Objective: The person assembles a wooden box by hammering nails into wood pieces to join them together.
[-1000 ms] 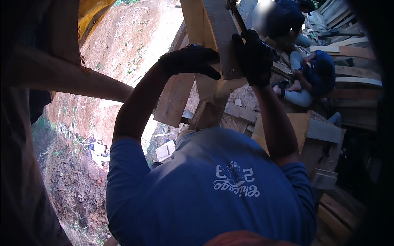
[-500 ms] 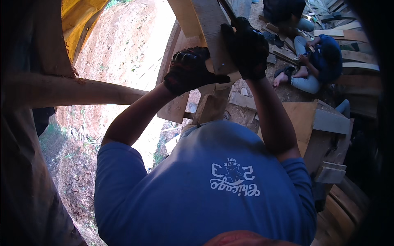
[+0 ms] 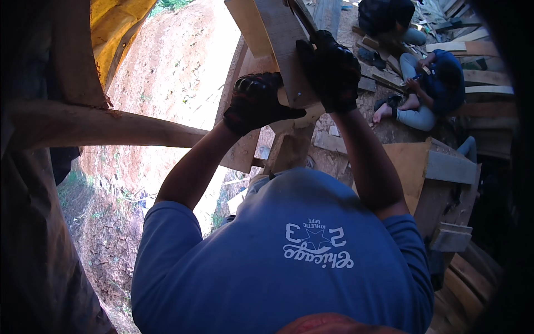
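Ahead of me a thick wooden board [image 3: 285,47] slants up and away. My left hand [image 3: 258,101], in a black glove with hard knuckles, is closed on the board's left side near its near end, the thumb stretched across below that end. On the board's right side, my gloved right hand [image 3: 332,72] is wrapped round a long, narrow dark tool [image 3: 301,14]. This tool runs forward along the board, and its far end is out of sight, so its kind is unclear. Under the board stands a wooden block [image 3: 287,149], close to my body.
A round wooden pole [image 3: 122,128] crosses at the left, near a yellow sheet [image 3: 114,33]. At the right stands a wooden box-like structure [image 3: 409,167]. Beyond it, a person in dark blue [image 3: 445,78] sits on the ground among planks [image 3: 473,49]; another person [image 3: 386,14] is farther back.
My right hand has slid slightly back toward me and left. Both hands stay at the board's near end, and the view has shifted a little.
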Action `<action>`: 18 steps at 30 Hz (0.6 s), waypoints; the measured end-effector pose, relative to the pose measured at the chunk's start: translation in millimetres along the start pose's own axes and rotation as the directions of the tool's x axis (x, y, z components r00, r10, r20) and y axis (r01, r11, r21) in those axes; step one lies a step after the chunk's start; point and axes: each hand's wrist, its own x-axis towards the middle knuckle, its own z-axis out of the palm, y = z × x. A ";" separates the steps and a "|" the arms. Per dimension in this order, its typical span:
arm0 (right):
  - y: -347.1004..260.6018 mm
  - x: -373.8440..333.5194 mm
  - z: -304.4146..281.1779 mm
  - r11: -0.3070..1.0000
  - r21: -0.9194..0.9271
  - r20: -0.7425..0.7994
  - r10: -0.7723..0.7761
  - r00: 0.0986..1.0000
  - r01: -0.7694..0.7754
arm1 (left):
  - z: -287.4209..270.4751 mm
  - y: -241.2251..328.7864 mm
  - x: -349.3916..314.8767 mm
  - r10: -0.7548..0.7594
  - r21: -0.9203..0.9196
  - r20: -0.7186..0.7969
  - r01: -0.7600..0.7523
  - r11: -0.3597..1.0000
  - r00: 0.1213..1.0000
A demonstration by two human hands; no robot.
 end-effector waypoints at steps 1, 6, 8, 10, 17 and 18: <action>-1.6 -0.8 -0.8 1.000 0.001 0.002 0.002 1.000 -0.002 | 1.2 -1.8 -1.2 0.005 -0.004 -0.006 -0.005 1.000 1.000; -4.3 -0.1 -6.2 0.997 0.071 0.023 0.035 0.999 -0.037 | 2.4 -2.8 -1.7 -0.008 -0.017 0.024 0.008 1.000 1.000; -6.6 0.3 -9.6 0.992 0.072 0.084 0.095 0.992 -0.101 | 2.0 -1.3 -3.0 -0.003 -0.085 0.019 0.005 0.996 1.000; -7.1 -0.2 -11.7 0.992 0.084 0.079 0.091 0.993 -0.098 | -0.9 4.1 -5.9 -0.034 -0.076 0.034 0.036 0.996 0.999; -12.0 1.1 -17.9 0.989 0.095 0.108 0.103 0.989 -0.113 | -3.9 3.2 -7.0 -0.072 -0.024 0.071 0.074 0.997 0.995; -10.7 1.0 -16.7 0.990 0.102 0.082 0.089 0.993 -0.097 | -3.9 4.2 -6.6 -0.073 -0.002 0.083 0.073 0.997 0.994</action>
